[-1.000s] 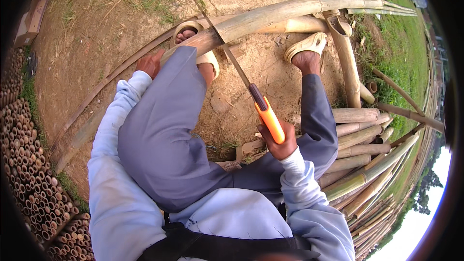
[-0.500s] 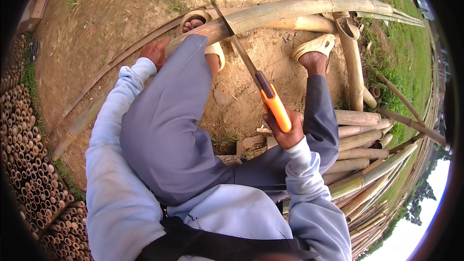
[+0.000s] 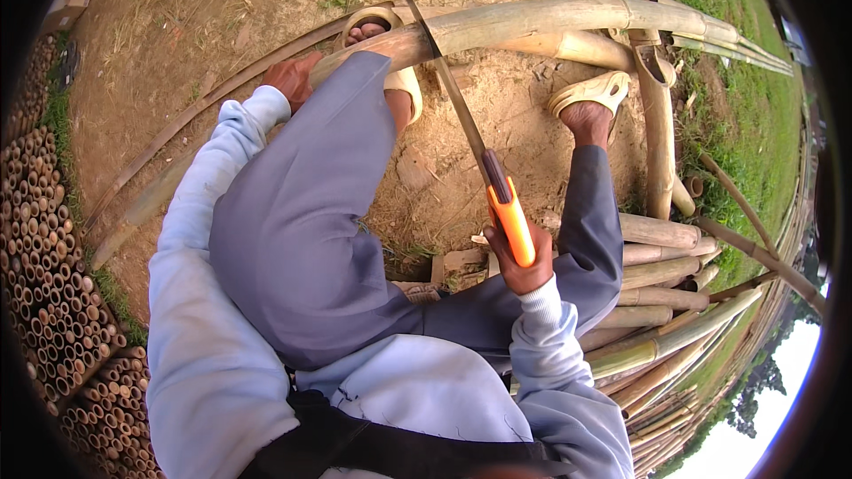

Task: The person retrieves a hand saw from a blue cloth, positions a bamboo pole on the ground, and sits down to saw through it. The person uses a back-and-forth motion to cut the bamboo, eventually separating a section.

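Observation:
My right hand (image 3: 530,268) is closed round the orange handle of a hand saw (image 3: 459,111). The saw's long blade lies across a thick bamboo pole (image 3: 541,16), its teeth hidden where it meets the pole, and the tip reaches past the far side. At the pole's left end, my left hand (image 3: 291,82) is closed on the bamboo, its fingers partly out of sight. My left knee, in grey trousers, rests against the pole just right of that hand. A second bamboo pole (image 3: 577,46) lies under the first.
An upright bamboo post (image 3: 655,137) stands at the right under the poles. Cut bamboo lengths (image 3: 657,231) lie by my right leg, and stacked bamboo tubes (image 3: 53,275) fill the left edge. My feet, in pale clogs (image 3: 593,93), are on the dirt beside the poles.
The saw has been drawn back slightly toward me across the pole, with my right hand moving nearer. My left hand keeps its place on the bamboo. The whole view has shifted a little.

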A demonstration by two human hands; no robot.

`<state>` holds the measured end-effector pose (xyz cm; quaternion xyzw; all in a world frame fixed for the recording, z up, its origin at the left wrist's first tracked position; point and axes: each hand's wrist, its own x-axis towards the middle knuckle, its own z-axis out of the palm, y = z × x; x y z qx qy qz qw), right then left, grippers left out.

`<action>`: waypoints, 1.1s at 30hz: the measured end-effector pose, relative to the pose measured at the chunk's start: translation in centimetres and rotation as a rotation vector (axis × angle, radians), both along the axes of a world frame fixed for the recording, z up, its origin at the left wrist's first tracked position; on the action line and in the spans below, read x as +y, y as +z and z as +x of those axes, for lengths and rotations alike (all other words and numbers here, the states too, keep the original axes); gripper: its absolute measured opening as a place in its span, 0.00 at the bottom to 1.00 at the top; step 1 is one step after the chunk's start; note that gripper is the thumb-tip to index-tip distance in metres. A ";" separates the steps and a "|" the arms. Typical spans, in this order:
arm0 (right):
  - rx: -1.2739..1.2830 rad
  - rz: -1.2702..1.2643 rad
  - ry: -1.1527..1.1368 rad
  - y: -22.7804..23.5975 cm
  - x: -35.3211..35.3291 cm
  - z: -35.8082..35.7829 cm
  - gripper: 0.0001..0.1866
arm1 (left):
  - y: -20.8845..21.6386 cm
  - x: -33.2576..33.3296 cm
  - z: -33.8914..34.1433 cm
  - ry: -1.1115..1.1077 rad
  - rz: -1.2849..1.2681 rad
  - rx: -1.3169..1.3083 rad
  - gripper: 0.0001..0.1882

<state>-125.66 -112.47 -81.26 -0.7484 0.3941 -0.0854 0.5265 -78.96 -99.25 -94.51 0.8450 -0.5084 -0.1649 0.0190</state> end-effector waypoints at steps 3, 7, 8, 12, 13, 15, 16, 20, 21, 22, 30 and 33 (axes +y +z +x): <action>0.038 -0.031 0.004 5.0 2.0 -4.4 0.17 | -0.3 0.0 -0.5 0.003 -0.087 0.037 0.24; -0.029 0.013 -0.010 1.5 -1.0 1.5 0.08 | 0.3 -0.3 -1.1 0.056 -0.032 0.023 0.25; -0.010 0.038 -0.011 -0.9 -2.7 4.2 0.08 | 0.5 -0.5 -1.2 0.067 -0.031 0.026 0.25; -0.168 -0.046 0.051 -4.5 -4.1 6.6 0.13 | 1.5 -1.2 -0.5 0.081 0.053 0.052 0.25; -0.160 -0.079 0.084 -3.9 -3.4 5.3 0.13 | 1.6 -1.2 -0.5 0.044 0.043 0.065 0.24; 0.002 0.002 0.058 -0.2 -1.4 0.3 0.10 | 1.6 -1.1 -0.9 0.073 0.001 0.052 0.23; -0.027 0.037 -0.015 1.7 -0.1 -2.0 0.09 | 1.5 -0.8 -1.2 0.096 -0.012 0.052 0.23; 0.108 0.002 0.070 5.1 1.3 -3.9 0.10 | 1.1 -0.9 -1.2 0.064 0.015 0.063 0.24; 0.052 -0.011 0.037 4.1 0.5 -2.1 0.09 | 1.1 -1.0 -1.1 0.063 0.020 0.059 0.24; 0.015 -0.008 -0.002 2.5 -0.6 0.1 0.08 | 1.1 -1.1 -0.8 0.061 0.005 0.045 0.24; -0.128 -0.059 0.022 -1.9 -0.7 2.5 0.09 | 1.2 -1.2 -0.3 0.070 0.035 0.058 0.29; 0.030 0.047 -0.047 3.9 2.3 -4.1 0.18 | 1.3 -0.9 -0.6 0.071 0.094 0.078 0.33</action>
